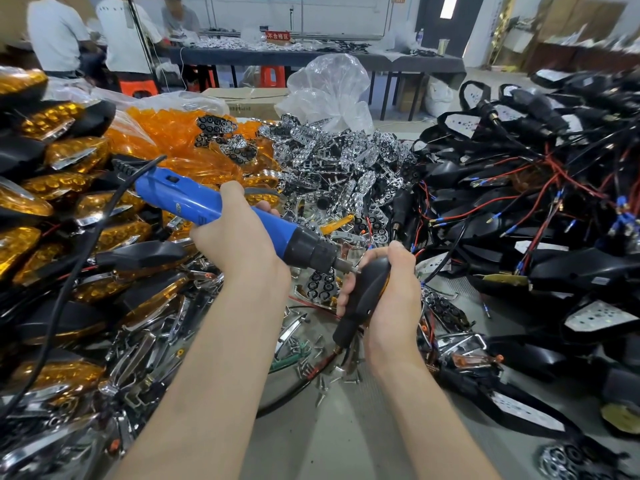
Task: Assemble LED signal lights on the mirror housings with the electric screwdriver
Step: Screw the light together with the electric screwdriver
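A black mirror housing (367, 284), an amber edge showing along its far side, is held above the middle of the counter (346, 445). The right hand (398, 292) is wrapped around it from behind, stem pointing down toward the person. The bit of a blue electric screwdriver (207, 206) meets the housing's upper back. The left hand (239, 237) is clamped around the tool's barrel, which slants down from the left.

The step appears to be driving a screw that fixes the light to the housing, though the screw itself is too small to make out. Done well, the bit should sit square to the hole rather than at a slant. The right hand should brace against the twist, with the fingers kept off the tip.

Loose screws (311, 362) lie on the counter just below. Finished amber-faced units (69, 150) are heaped at left and chrome reflectors (346, 157) beyond. Wired black housings (519, 188) are piled at right.
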{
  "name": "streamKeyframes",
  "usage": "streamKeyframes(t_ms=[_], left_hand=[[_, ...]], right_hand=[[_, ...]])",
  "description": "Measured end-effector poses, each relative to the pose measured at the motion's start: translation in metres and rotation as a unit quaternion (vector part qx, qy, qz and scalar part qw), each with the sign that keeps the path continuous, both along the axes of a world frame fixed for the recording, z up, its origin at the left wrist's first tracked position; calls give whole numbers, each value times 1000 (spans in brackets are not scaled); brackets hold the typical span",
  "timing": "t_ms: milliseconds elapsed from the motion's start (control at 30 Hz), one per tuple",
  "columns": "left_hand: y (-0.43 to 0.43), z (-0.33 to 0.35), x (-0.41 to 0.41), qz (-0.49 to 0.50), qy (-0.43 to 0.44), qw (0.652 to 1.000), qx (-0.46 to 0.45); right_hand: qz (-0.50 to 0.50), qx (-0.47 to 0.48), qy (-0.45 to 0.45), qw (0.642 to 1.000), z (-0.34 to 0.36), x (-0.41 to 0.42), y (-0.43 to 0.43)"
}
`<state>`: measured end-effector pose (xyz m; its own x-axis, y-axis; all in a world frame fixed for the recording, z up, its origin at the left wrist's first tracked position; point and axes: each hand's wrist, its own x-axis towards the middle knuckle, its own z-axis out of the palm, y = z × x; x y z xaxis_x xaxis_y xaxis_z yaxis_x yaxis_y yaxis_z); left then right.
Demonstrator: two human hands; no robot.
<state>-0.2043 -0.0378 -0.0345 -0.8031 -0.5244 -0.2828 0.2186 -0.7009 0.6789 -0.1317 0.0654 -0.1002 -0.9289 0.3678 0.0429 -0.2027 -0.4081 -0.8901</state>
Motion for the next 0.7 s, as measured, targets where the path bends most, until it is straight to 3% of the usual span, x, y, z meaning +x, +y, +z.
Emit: streamKeyframes(t_ms=[700], left_hand=[[0,0,0,-1,1,1000,-5]], right_hand=[[-4,2,15,1000,-1,-1,-1]])
